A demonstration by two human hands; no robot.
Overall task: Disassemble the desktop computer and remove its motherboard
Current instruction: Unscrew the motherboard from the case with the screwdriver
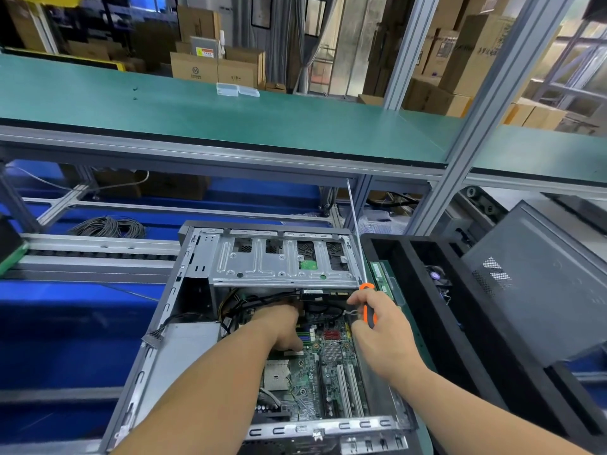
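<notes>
Case: we see the desktop computer [262, 323] lying on its side, open side up, at near centre of the scene, on the blue work surface [65, 323].
Motherboard: the green motherboard [315, 366] sits inside the case, on its floor, in the near right part; white expansion slots run along its right side.
Drive cage: a silver drive cage [282, 257] spans the far end of the case, above the board.
Cables: black cables [262, 298] cross the gap between cage and board.
Left hand: our left hand [282, 326] reaches down into the case, fingers on the board near the cables; we cannot tell whether they pinch anything, as the fingertips are hidden.
Right hand: our right hand [381, 330] is curled around the orange-and-black handle of a screwdriver [359, 257], clamped on it; the long shaft points up and away, tip free in the air.
Tray: a black tray [414, 290] lies just right of the case, with a green memory stick [381, 277] in its left slot.
Panel: a dark side panel [538, 290] rests tilted to the right of the tray.
Bench: a green bench top [230, 116] runs across the far side.
</notes>
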